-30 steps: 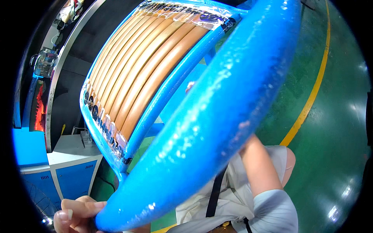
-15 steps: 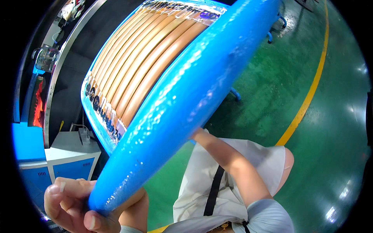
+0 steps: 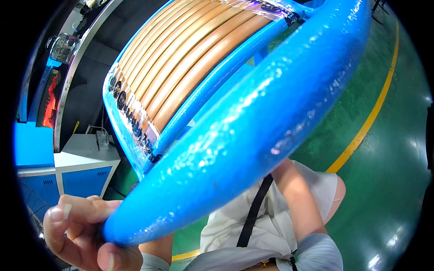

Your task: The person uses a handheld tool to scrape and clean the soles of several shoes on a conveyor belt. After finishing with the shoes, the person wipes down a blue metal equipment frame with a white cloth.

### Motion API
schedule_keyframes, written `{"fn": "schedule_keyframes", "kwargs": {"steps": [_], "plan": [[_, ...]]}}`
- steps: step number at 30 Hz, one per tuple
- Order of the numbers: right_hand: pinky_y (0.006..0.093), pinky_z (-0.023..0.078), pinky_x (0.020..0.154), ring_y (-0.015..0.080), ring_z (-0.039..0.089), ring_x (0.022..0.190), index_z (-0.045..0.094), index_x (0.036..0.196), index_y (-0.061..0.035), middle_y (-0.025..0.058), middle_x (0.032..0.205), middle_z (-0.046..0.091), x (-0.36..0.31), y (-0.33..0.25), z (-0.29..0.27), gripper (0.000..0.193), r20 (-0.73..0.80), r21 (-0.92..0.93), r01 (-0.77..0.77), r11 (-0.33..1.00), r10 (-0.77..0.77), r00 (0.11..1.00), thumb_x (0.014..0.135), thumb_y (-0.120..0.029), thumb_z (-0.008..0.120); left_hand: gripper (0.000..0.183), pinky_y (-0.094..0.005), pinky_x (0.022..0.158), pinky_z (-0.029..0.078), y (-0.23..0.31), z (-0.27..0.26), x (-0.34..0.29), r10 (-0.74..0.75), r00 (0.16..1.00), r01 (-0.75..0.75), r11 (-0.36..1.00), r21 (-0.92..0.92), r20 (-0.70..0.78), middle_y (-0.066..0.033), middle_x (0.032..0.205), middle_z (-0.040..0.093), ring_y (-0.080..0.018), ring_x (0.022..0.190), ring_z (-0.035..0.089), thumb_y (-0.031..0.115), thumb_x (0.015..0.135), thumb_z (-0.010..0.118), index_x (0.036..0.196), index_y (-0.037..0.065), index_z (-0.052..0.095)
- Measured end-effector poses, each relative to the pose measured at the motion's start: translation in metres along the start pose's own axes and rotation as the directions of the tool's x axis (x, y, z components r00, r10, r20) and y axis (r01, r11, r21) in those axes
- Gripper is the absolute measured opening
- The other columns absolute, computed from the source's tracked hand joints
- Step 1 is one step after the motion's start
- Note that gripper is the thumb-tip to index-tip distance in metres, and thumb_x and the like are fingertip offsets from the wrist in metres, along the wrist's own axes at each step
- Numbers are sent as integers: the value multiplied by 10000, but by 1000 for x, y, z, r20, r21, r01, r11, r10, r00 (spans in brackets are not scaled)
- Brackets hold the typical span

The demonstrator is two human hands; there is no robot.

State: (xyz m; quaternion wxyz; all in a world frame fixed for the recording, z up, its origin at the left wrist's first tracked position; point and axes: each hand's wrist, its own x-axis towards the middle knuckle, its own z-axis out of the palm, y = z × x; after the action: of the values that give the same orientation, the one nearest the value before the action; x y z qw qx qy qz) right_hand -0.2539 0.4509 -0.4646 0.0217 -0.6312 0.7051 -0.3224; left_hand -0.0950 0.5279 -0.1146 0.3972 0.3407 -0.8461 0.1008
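A thick, glossy blue tube (image 3: 235,144) slants across the middle, very near, like the bar of a cart. My left hand (image 3: 83,226) has its fingers and thumb curled round the tube's lower-left end. My right forearm (image 3: 298,198) comes up from below to the tube's underside. The tube hides my right hand, so its grip does not show. Beyond lies a blue frame (image 3: 221,67) with a row of long, wood-coloured slats (image 3: 181,58). Clear wrap and black patterned pieces (image 3: 131,115) run along the slat ends.
At left stands a white-topped cabinet (image 3: 83,151) with blue doors, a small white device on it. A clear jug (image 3: 63,48) and a jagged red-orange piece (image 3: 49,101) are farther up. A yellow line (image 3: 370,119) crosses the green floor (image 3: 384,171) on the right.
The thick blue tube has shifted right in view, exposing the frame's near rail. The slatted frame also sits farther right. My right forearm has moved right; my left hand still grips the tube's end.
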Motion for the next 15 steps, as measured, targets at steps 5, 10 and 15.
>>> {"fn": "schedule_keyframes", "kwargs": {"steps": [5, 10, 15], "plan": [[319, 404, 688, 234, 497, 818, 550, 760, -83, 87, 806, 539, -2, -6, 6, 130, 40, -20, 28, 999, -27, 999, 717, -109, 430, 458, -115, 373, 269, -10, -7, -6, -41, 999, 41, 999, -35, 1, -28, 555, 366, 4, 379, 315, 350, 829, 278, 1103, -16, 306], [320, 404, 680, 230, 500, 808, 547, 758, -87, 82, 800, 539, 2, -16, 11, 128, 91, -27, 51, 998, -48, 995, 718, -112, 428, 460, -108, 360, 275, -8, -9, -4, -23, 998, 26, 998, -65, 55, -25, 568, 358, 6, 376, 314, 352, 826, 291, 1107, -12, 304], [321, 403, 673, 226, 503, 799, 545, 756, -92, 78, 794, 539, 4, -23, 10, 126, 121, -38, 68, 997, -63, 991, 719, -115, 427, 463, -109, 369, 302, -9, -12, -2, -9, 994, 23, 991, -131, 110, -25, 582, 361, 5, 375, 321, 357, 822, 303, 1108, -6, 303]]}}
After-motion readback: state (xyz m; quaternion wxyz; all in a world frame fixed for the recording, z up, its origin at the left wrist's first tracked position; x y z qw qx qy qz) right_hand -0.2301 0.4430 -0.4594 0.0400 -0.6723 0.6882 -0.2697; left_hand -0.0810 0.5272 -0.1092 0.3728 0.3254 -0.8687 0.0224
